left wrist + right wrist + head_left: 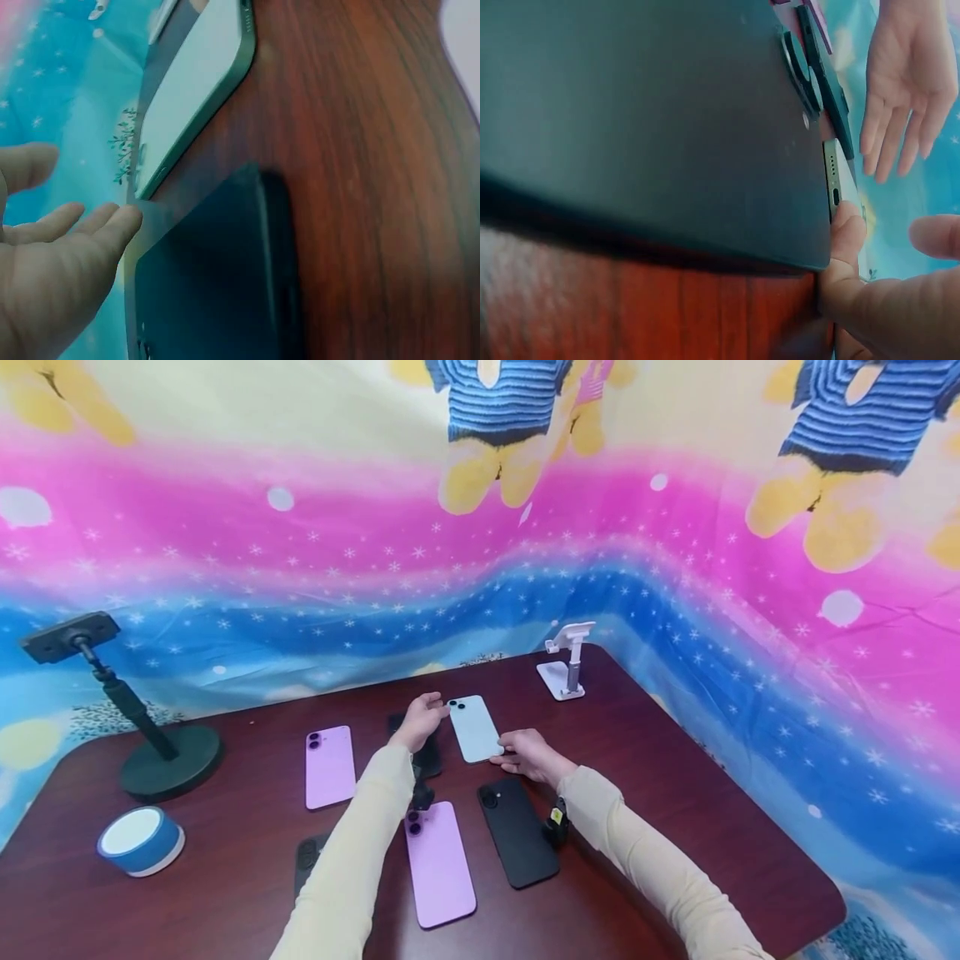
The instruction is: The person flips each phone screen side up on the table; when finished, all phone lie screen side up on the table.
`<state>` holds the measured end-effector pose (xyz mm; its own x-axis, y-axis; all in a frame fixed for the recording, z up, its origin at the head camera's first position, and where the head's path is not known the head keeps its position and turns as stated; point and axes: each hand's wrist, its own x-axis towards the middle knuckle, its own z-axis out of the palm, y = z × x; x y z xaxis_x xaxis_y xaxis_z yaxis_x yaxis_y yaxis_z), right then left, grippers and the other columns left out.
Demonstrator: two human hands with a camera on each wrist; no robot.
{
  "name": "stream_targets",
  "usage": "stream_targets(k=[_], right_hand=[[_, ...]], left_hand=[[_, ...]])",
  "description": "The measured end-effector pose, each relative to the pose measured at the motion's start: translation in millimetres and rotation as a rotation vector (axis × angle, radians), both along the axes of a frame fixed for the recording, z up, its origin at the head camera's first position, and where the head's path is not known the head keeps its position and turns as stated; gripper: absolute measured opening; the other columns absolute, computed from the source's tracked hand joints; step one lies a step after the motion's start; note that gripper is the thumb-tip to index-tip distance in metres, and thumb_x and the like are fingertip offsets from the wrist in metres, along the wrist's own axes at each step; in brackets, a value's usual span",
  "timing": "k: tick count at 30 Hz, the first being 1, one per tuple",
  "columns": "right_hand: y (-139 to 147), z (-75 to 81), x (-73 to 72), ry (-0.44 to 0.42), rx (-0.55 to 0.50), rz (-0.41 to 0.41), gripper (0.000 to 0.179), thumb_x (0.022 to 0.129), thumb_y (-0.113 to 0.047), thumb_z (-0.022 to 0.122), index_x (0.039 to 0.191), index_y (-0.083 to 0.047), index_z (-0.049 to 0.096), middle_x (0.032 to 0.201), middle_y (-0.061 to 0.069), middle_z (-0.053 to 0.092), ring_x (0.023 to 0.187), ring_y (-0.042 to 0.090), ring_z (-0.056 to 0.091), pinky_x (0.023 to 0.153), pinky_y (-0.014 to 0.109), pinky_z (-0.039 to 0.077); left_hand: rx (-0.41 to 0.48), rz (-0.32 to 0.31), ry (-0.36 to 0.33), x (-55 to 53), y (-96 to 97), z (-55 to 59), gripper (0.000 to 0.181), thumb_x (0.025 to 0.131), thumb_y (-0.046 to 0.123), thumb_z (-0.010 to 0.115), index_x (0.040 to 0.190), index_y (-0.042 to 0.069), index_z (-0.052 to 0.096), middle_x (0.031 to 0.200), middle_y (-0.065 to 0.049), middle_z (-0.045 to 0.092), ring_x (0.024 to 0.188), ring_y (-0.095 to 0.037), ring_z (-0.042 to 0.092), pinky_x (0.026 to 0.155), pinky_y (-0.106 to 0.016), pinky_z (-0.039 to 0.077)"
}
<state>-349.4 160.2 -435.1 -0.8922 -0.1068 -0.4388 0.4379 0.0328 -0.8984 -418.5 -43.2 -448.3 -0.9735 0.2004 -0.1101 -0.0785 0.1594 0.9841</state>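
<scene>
A pale blue phone [475, 731] lies back up on the dark wooden table, its camera end away from me. At its upper left is my left hand [422, 720]; in the left wrist view its fingers [97, 225] are extended and hold nothing. My right hand [528, 753] touches the phone's lower right corner. In the right wrist view, its fingertips meet the phone's port edge [834, 184], with the thumb raised apart. A dark phone [217, 277], partly hidden in the head view, lies under the left hand. Nearer me rests a black phone [517, 832].
Two lilac phones [330, 768] [441, 864] and another dark phone [306, 860], mostly behind the left sleeve, lie on the table [240, 860]. A white phone stand [572, 662] stands at the back right. On the left are a dark round-based stand [171, 760] and a blue-and-white cylinder [141, 841].
</scene>
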Motion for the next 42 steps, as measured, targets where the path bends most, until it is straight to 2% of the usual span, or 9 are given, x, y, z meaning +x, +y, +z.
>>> stream_targets(k=[6, 8, 10, 15, 17, 19, 23, 32, 42], right_hand=[[-1.0, -4.4, 1.1, 0.008, 0.005, 0.024, 0.052, 0.098, -0.007, 0.044, 0.145, 0.007, 0.029, 0.113, 0.012, 0.039, 0.123, 0.036, 0.054, 0.066, 0.019, 0.049], [-0.6, -4.7, 1.1, 0.002, 0.003, 0.027, 0.051, 0.098, -0.008, 0.044, 0.145, 0.007, 0.03, 0.119, 0.015, 0.038, 0.123, 0.036, 0.054, 0.067, 0.02, 0.049], [0.4, -4.5, 1.4, 0.007, 0.003, 0.021, 0.049, 0.098, -0.008, 0.044, 0.143, 0.007, 0.032, 0.126, 0.02, 0.037, 0.123, 0.037, 0.054, 0.067, 0.02, 0.05], [2.8, -2.6, 3.8, 0.01, 0.0, 0.03, 0.048, 0.098, -0.008, 0.043, 0.142, 0.008, 0.033, 0.141, 0.029, 0.032, 0.123, 0.037, 0.054, 0.074, 0.023, 0.052], [3.0, -2.5, 4.7, 0.008, -0.005, 0.046, 0.049, 0.098, -0.008, 0.043, 0.144, 0.008, 0.031, 0.144, 0.03, 0.029, 0.124, 0.037, 0.053, 0.083, 0.028, 0.052], [2.8, -2.8, 5.4, 0.013, -0.014, 0.057, 0.051, 0.099, -0.007, 0.042, 0.145, 0.008, 0.029, 0.147, 0.03, 0.027, 0.125, 0.038, 0.051, 0.093, 0.035, 0.05], [3.2, -5.9, 7.5, 0.038, -0.031, 0.045, 0.052, 0.098, -0.005, 0.044, 0.145, 0.009, 0.028, 0.149, 0.03, 0.029, 0.124, 0.038, 0.053, 0.103, 0.043, 0.045], [3.6, -13.0, 11.9, 0.092, -0.014, 0.03, 0.049, 0.095, 0.002, 0.046, 0.141, 0.011, 0.034, 0.14, 0.031, 0.042, 0.111, 0.029, 0.063, 0.091, 0.032, 0.053], [8.4, -10.3, 8.9, 0.081, -0.014, 0.04, 0.049, 0.095, 0.004, 0.043, 0.142, 0.011, 0.032, 0.143, 0.031, 0.038, 0.121, 0.036, 0.055, 0.101, 0.041, 0.047]], left_hand=[[0.004, 0.017, 0.086, -91.2, -5.7, -117.6, 0.056, 0.092, 0.003, 0.045, 0.146, 0.0, 0.03, 0.146, -0.028, 0.033, 0.127, -0.034, 0.048, 0.095, -0.039, 0.051], [-0.025, 0.017, 0.087, -103.5, -5.5, -132.0, 0.057, 0.091, 0.0, 0.041, 0.147, 0.0, 0.03, 0.147, -0.028, 0.033, 0.128, -0.034, 0.047, 0.096, -0.039, 0.051], [-0.016, 0.004, 0.093, -98.1, -3.6, -124.5, 0.057, 0.091, 0.0, 0.042, 0.147, 0.001, 0.031, 0.147, -0.025, 0.035, 0.127, -0.032, 0.048, 0.095, -0.038, 0.051], [-0.076, 0.01, 0.017, -29.2, 9.2, -37.2, 0.055, 0.094, 0.001, 0.042, 0.147, 0.0, 0.03, 0.15, -0.023, 0.033, 0.136, -0.034, 0.037, 0.107, -0.046, 0.041], [-0.146, 0.014, -0.008, -7.7, 12.1, -9.8, 0.054, 0.097, 0.003, 0.038, 0.149, -0.002, 0.024, 0.153, -0.025, 0.027, 0.141, -0.038, 0.027, 0.113, -0.05, 0.032], [-0.189, 0.005, 0.001, 1.3, 12.0, 2.1, 0.054, 0.1, 0.007, 0.035, 0.151, -0.002, 0.019, 0.155, -0.025, 0.023, 0.143, -0.039, 0.022, 0.115, -0.05, 0.027], [-0.264, -0.033, 0.028, 3.6, 11.0, 9.8, 0.053, 0.104, 0.014, 0.029, 0.153, 0.003, 0.012, 0.157, -0.023, 0.017, 0.145, -0.037, 0.015, 0.118, -0.05, 0.021], [-0.426, -0.117, 0.026, -3.1, 11.3, 12.4, 0.058, 0.106, 0.036, 0.014, 0.154, 0.006, 0.001, 0.162, -0.012, 0.002, 0.148, -0.031, 0.003, 0.12, -0.047, 0.011], [-0.398, -0.171, -0.023, -9.4, 16.0, 8.9, 0.061, 0.106, 0.031, 0.021, 0.152, 0.0, -0.006, 0.16, -0.018, 0.003, 0.148, -0.033, 0.003, 0.12, -0.047, 0.011]])
